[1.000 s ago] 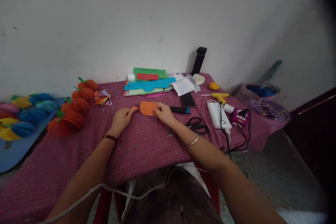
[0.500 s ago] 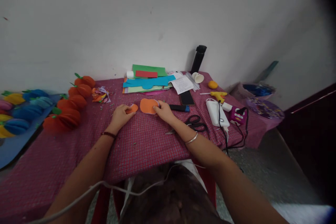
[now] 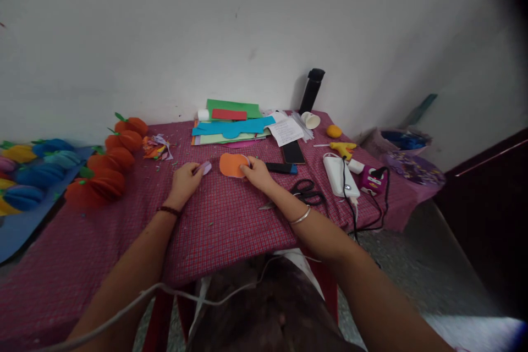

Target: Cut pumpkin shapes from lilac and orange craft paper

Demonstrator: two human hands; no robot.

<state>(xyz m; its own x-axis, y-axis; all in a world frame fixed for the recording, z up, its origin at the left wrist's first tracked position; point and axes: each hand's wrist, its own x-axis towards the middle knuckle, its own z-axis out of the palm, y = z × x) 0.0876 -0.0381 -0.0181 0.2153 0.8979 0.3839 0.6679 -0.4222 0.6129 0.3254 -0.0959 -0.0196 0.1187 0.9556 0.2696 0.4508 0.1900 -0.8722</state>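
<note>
Between the fingers of my left hand (image 3: 185, 180) is a small pale lilac paper piece (image 3: 206, 168), closed in a pinch over the tablecloth. My right hand (image 3: 256, 174) grips the right edge of an orange rounded paper cutout (image 3: 231, 165), whose flat face shows. A gap separates the two papers. Dark-handled scissors (image 3: 307, 192) lie just right of my right wrist, their blades partly covered by my forearm. Behind that hand rests a black and blue stick-shaped item (image 3: 281, 168).
Orange paper pumpkins (image 3: 111, 160) line the left side, near paper scraps (image 3: 157, 147). Coloured sheets (image 3: 231, 125) are stacked at the back beside a phone (image 3: 293, 153) and a black bottle (image 3: 311, 91). A yellow glue gun (image 3: 342, 148), white power bank (image 3: 341, 176) and cords stand right.
My left hand has moved slightly left. The small paper in it showed an orange face before and now shows a lilac one. My right hand keeps its hold on the cutout.
</note>
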